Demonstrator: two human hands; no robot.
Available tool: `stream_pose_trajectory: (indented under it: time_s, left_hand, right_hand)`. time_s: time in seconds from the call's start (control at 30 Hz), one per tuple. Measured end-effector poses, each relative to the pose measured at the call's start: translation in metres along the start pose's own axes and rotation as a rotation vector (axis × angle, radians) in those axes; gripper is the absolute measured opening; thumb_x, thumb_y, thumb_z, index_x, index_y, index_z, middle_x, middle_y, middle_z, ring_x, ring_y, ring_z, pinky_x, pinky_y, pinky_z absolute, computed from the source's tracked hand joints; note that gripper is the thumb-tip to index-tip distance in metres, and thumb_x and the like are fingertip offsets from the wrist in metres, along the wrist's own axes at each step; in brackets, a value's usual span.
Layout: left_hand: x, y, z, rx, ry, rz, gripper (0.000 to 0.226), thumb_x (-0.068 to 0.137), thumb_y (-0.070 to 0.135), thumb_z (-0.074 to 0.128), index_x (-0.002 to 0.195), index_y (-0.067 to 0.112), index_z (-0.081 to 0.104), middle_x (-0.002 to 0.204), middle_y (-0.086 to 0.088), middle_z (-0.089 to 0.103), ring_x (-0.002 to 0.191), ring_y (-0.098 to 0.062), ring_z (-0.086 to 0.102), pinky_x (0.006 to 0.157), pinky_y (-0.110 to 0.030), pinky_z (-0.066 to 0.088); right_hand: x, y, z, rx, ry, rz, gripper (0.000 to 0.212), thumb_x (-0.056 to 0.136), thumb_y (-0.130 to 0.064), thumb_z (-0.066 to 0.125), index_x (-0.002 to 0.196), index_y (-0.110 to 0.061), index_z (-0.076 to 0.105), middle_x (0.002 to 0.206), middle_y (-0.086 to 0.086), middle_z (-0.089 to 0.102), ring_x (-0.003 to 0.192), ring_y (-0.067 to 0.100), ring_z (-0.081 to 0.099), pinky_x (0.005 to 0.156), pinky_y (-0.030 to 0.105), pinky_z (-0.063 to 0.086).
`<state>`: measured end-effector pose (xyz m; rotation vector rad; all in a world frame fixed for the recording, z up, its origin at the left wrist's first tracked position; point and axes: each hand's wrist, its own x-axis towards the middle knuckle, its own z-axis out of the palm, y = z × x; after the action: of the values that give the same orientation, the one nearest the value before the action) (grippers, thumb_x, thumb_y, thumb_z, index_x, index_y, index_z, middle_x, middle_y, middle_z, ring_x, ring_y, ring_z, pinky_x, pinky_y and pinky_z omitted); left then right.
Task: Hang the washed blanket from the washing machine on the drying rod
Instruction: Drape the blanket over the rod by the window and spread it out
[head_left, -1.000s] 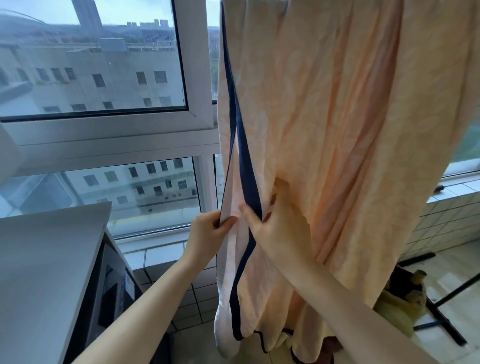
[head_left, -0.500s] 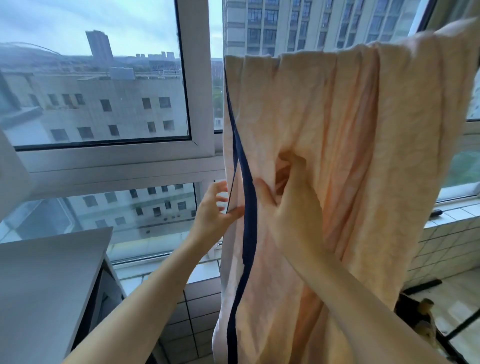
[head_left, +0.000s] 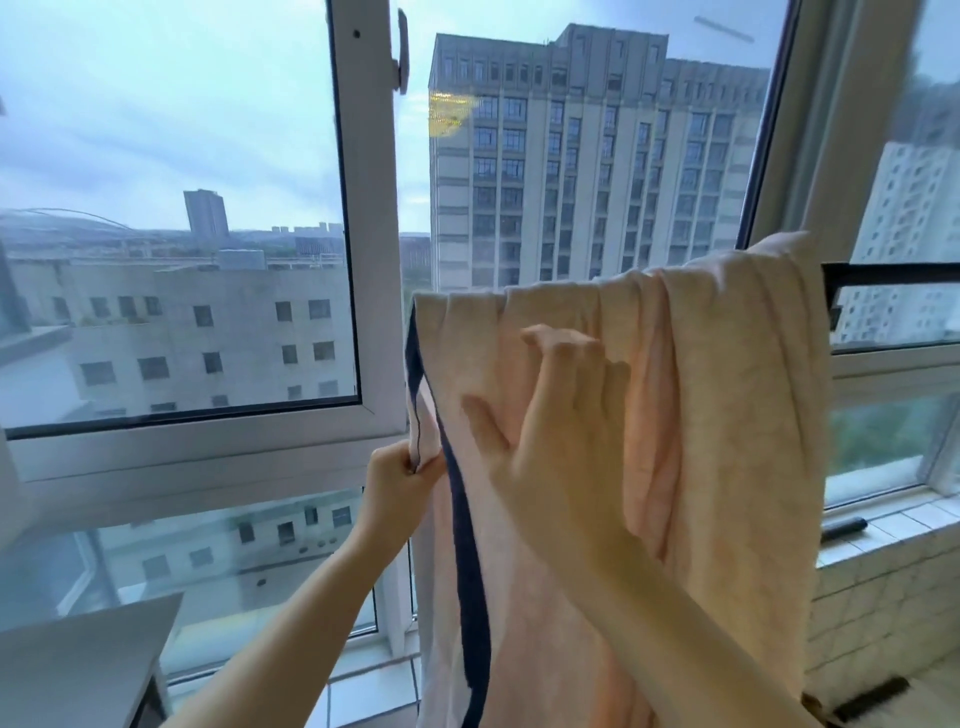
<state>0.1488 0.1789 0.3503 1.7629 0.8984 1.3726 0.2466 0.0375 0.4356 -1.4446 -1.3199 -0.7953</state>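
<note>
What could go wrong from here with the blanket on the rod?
1. Only the left grip pinches the blanket, at its navy-trimmed edge; the right grip lies flat on the cloth. A hard sideways tug might drag it along or off the rod.
2. The cloth sits bunched in pleats over the rod, heaped higher at the right end. Left unspread, it would likely dry unevenly.

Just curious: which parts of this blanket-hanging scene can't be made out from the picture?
Drying rod: head view shows only a dark stretch at right; the blanket covers the rest.
Blanket's lower end: cut off by the bottom edge.
Right hand: fingers motion-blurred against the cloth.
Left hand: fingertips hidden in the gripped fold.
Dark object on the sill: too small to identify.
</note>
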Motion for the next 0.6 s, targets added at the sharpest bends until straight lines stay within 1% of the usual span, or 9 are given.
stream_pose_trajectory:
  time_s: [0.03,0.1,0.17,0.23,0.3,0.37,0.43,0.5,0.6]
  left_hand:
    - [0.006,0.002,-0.001,-0.044,0.007,-0.004,0.041,0.085,-0.007,0.059,0.048,-0.004,0.043,0.047,-0.006,0.045,0.047,-0.015,0.041,0.051,-0.025,0.036]
    - [0.016,0.01,-0.004,-0.106,0.008,-0.009,0.032,0.085,-0.012,0.054,0.055,-0.013,0.045,0.058,-0.012,0.046,0.055,-0.021,0.039,0.054,-0.034,0.035]
    - [0.022,0.021,-0.008,-0.116,0.005,0.0,0.028,0.084,-0.013,0.055,0.059,-0.018,0.045,0.058,-0.013,0.046,0.054,-0.02,0.039,0.049,-0.029,0.035]
    - [0.027,0.031,-0.01,-0.116,0.015,0.014,0.032,0.083,-0.014,0.053,0.054,-0.01,0.042,0.056,-0.011,0.041,0.054,-0.018,0.035,0.047,-0.027,0.031]
    - [0.033,0.038,-0.012,-0.111,0.03,0.015,0.038,0.085,-0.013,0.05,0.052,0.004,0.04,0.054,-0.009,0.037,0.054,-0.018,0.032,0.05,-0.03,0.027]
    - [0.039,0.044,-0.015,-0.1,0.053,-0.009,0.042,0.085,-0.01,0.051,0.051,0.01,0.035,0.048,-0.006,0.034,0.049,-0.015,0.03,0.048,-0.025,0.025]
    - [0.045,0.049,-0.018,-0.1,0.05,-0.017,0.042,0.088,-0.004,0.054,0.051,0.011,0.039,0.042,0.003,0.037,0.042,-0.011,0.034,0.042,-0.018,0.029]
    - [0.05,0.056,-0.019,-0.093,0.041,-0.008,0.037,0.089,0.001,0.057,0.054,0.008,0.047,0.043,0.005,0.043,0.043,-0.01,0.04,0.043,-0.017,0.035]
    - [0.057,0.069,-0.016,-0.106,0.039,0.01,0.037,0.088,0.008,0.064,0.055,0.008,0.049,0.042,0.009,0.041,0.04,-0.005,0.035,0.042,-0.016,0.031]
  right_hand:
    - [0.014,-0.003,-0.001,-0.032,0.009,-0.027,0.062,0.085,-0.049,0.062,0.131,-0.013,0.043,0.129,0.012,0.047,0.118,0.027,0.043,0.099,0.036,0.04]
    - [0.044,-0.004,-0.001,-0.098,-0.012,-0.094,0.056,0.092,-0.048,0.053,0.137,-0.015,0.044,0.138,0.009,0.045,0.13,0.027,0.037,0.109,0.041,0.033]
    - [0.067,0.001,0.0,-0.119,-0.101,-0.155,0.04,0.098,-0.034,0.045,0.134,-0.018,0.051,0.139,0.003,0.05,0.137,0.025,0.033,0.115,0.049,0.022]
    - [0.078,0.009,0.0,-0.112,-0.219,-0.164,0.033,0.101,-0.031,0.04,0.125,-0.02,0.059,0.13,-0.001,0.059,0.133,0.02,0.042,0.117,0.052,0.015]
    - [0.082,0.017,-0.001,-0.109,-0.297,-0.148,0.03,0.101,-0.033,0.039,0.115,-0.021,0.063,0.118,-0.005,0.065,0.119,0.016,0.054,0.116,0.054,0.018]
    - [0.082,0.023,-0.002,-0.099,-0.292,-0.159,0.024,0.101,-0.028,0.043,0.111,-0.021,0.064,0.11,-0.006,0.067,0.111,0.014,0.057,0.113,0.052,0.026]
    - [0.085,0.03,-0.006,-0.066,-0.256,-0.16,0.019,0.098,-0.018,0.049,0.105,-0.019,0.066,0.103,-0.006,0.068,0.102,0.015,0.059,0.106,0.043,0.037]
    - [0.091,0.04,-0.01,-0.034,-0.242,-0.146,0.018,0.095,-0.01,0.049,0.098,-0.017,0.066,0.095,-0.004,0.067,0.093,0.015,0.059,0.094,0.037,0.045]
    - [0.099,0.061,-0.016,-0.051,-0.256,-0.086,0.021,0.096,-0.007,0.044,0.093,-0.02,0.061,0.091,-0.006,0.063,0.088,0.011,0.057,0.086,0.029,0.042]
